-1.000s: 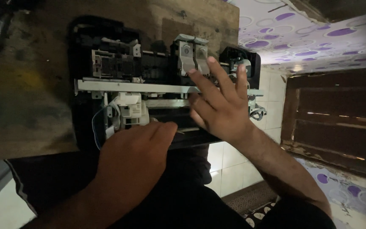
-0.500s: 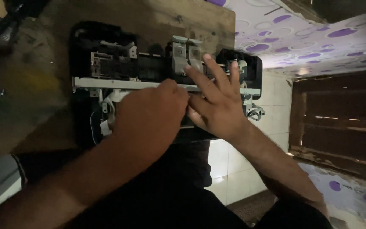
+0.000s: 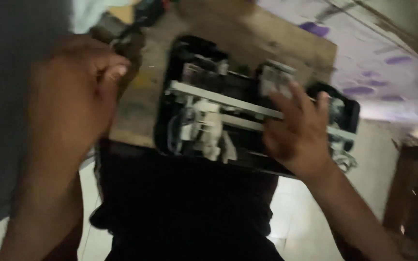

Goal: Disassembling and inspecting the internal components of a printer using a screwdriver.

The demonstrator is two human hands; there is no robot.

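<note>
Here the opened black printer chassis with its metal rail (image 3: 228, 104) overhangs the worn wooden table's (image 3: 296, 46) near edge; the right hand (image 3: 298, 133) presses flat, fingers spread, on it. The left hand (image 3: 73, 92), raised clear at the table's left, is curled; whether it holds anything I cannot tell.

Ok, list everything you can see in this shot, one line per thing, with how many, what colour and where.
Opened printer: one, black casing with white and grey inner parts, lying on the table at the middle of the view.
Metal rail: one, silver, running across the printer's insides.
Table: one, brown wood, under the printer.
Patterned surface: one, pale with purple spots, upper right.
Dark wooden furniture: one, brown, right edge.
Tiled floor: pale, below the table.
Dark clothing: black, lower middle.
Left hand: one, raised at the left, fingers curled, blurred; whether it holds anything is unclear.
Right hand: one, fingers spread, resting on the printer's right part.
</note>
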